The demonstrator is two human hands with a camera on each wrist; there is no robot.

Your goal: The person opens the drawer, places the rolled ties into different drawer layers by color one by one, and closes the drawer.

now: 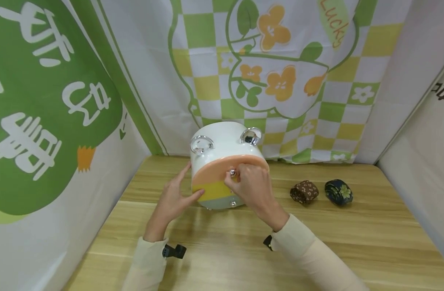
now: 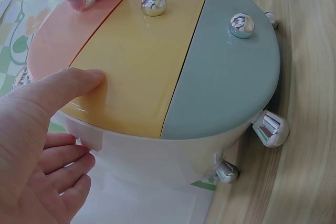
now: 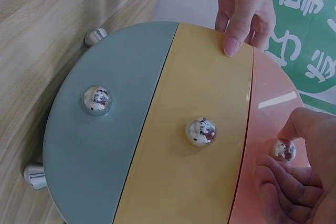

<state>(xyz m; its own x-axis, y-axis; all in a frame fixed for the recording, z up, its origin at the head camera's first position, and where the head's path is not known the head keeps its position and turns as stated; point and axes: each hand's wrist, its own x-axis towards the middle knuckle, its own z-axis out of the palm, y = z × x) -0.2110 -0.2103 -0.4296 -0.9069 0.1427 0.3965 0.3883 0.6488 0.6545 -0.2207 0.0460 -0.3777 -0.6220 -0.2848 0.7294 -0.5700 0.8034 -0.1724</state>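
Note:
A round white drawer box [image 1: 222, 139] stands on the table with its front tilted upward. Its front is split into a pink drawer [image 1: 212, 171], a yellow drawer [image 2: 136, 72] and a grey-green drawer [image 2: 226, 77], each with a shiny silver knob. My left hand [image 1: 171, 200] holds the box at its left side, thumb on the yellow front and the other fingers along the white wall. Thumb and fingers of my right hand [image 1: 256, 188] pinch the pink drawer's knob [image 3: 284, 149]. All three fronts sit level with each other.
Two silver rings stand on top of the box, the left ring [image 1: 201, 144] and the right ring [image 1: 251, 136]. To the right on the wooden table [image 1: 214, 250] lie a brown patterned bundle [image 1: 304, 192] and a dark floral bundle [image 1: 338, 192]. A printed curtain [image 1: 203, 30] hangs behind.

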